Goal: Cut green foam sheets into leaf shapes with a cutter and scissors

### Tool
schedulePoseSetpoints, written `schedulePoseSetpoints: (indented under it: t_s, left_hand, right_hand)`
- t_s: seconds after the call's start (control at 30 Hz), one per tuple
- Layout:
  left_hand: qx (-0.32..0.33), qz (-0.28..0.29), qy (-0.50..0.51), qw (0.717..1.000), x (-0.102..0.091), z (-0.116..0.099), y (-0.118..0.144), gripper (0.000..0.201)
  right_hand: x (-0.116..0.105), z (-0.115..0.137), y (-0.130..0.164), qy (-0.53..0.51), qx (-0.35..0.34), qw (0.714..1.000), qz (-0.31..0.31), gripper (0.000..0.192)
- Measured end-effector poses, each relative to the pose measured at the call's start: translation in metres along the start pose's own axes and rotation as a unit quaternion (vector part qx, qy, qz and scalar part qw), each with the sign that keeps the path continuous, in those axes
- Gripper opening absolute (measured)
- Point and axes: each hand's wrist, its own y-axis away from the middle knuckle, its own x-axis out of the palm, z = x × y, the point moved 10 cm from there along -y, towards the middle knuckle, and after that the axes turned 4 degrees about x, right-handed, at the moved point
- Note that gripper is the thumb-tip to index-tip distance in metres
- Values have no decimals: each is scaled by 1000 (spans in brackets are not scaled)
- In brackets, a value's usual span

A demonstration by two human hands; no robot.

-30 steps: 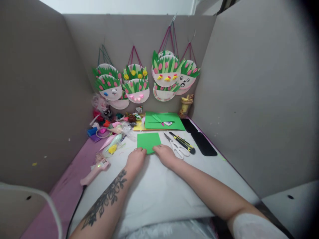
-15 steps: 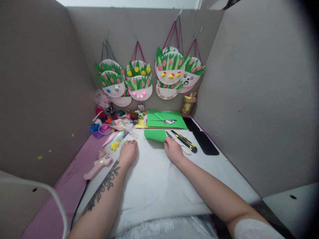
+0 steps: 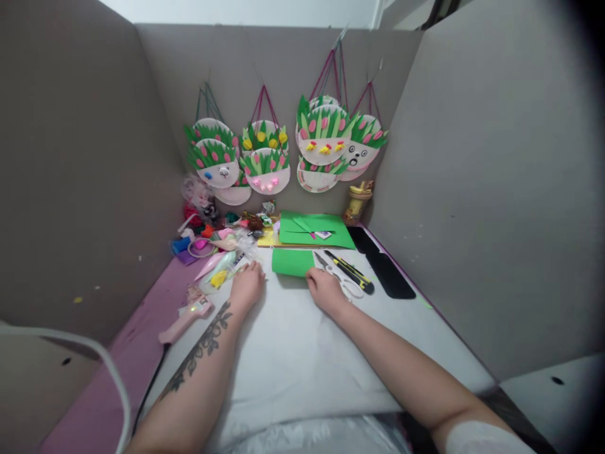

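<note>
A small green paper [image 3: 292,261], folded to a flat strip, lies on the white table cover [image 3: 293,359]. My right hand [image 3: 324,291] rests at its near right corner, fingertips on the paper's edge. My left hand [image 3: 247,286] lies on the cover to the left of the paper, apart from it and holding nothing, beside a clear packet with yellow bits [image 3: 218,273]. White-handled scissors [image 3: 346,287] lie just right of my right hand, partly hidden by it.
A yellow-black utility knife [image 3: 350,270] and black strips [image 3: 384,268] lie to the right. Green sheets [image 3: 314,229] sit further back. A pink glue gun [image 3: 185,318] is at the left. Craft scraps [image 3: 208,236] crowd the back left. Paper-plate crafts [image 3: 283,151] hang on the grey partition.
The green square that both hands pressed flat has been folded over into a strip. My left hand has slid left off it; my right hand stays at its right corner.
</note>
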Motion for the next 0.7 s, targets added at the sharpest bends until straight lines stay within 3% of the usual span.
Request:
schedulePoseSetpoints:
  t_s: [0.1, 0.23, 0.43, 0.7]
  left_hand:
    - [82, -38, 91, 992, -16, -24, 8, 35]
    - [191, 18, 116, 975, -11, -56, 24, 25]
    - [185, 66, 43, 980, 2, -57, 26, 18]
    - [159, 60, -3, 985, 6, -55, 23, 24]
  right_hand:
    - [12, 15, 3, 0, -59, 997, 45, 19]
    - [21, 23, 5, 26, -91, 993, 77, 18]
    - [25, 21, 4, 25, -96, 991, 86, 19]
    - [26, 26, 0, 18, -122, 990, 65, 17]
